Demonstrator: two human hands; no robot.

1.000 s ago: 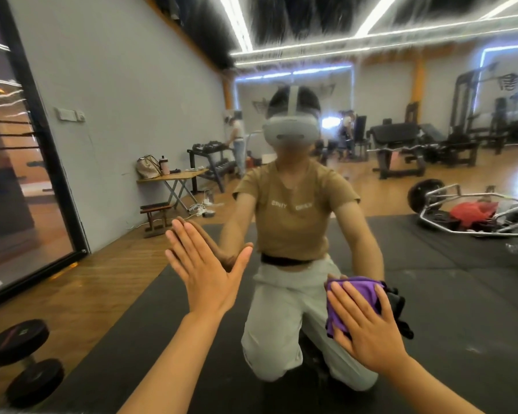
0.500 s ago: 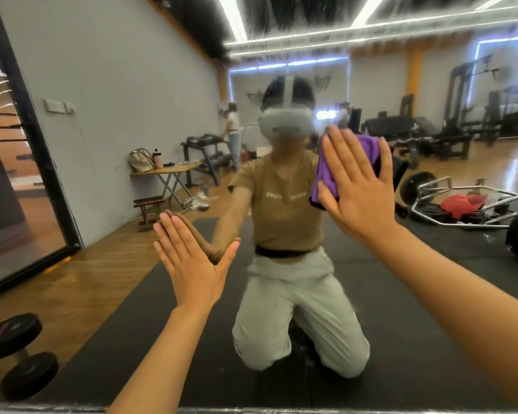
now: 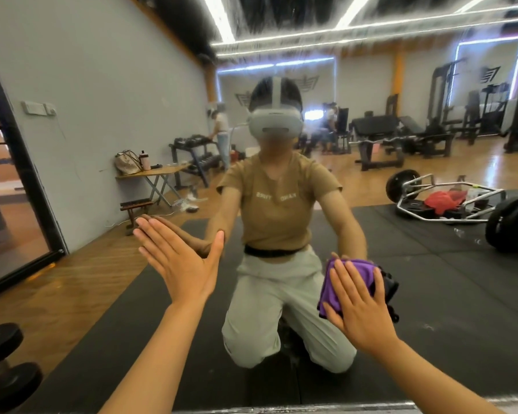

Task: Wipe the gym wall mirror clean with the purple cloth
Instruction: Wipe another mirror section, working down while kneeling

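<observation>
The wall mirror (image 3: 431, 279) fills the view and reflects me kneeling on a black mat. My left hand (image 3: 181, 261) lies flat against the glass at centre left, fingers straight and together. My right hand (image 3: 358, 303) presses the purple cloth (image 3: 346, 279) flat on the mirror low at the right, fingers spread over it. The cloth is bunched under my palm, so only its upper and left part shows.
The mirror's bottom edge (image 3: 281, 409) runs along the frame's base. A black-framed glass door (image 3: 21, 186) stands at the left. In the reflection lie a dumbbell (image 3: 6, 366) at lower left, a hex bar with plates (image 3: 449, 201) at right, and a folding table (image 3: 153, 174).
My right hand has swept the cloth down the glass from head height to low on the right. My left hand has stayed flat on the mirror.
</observation>
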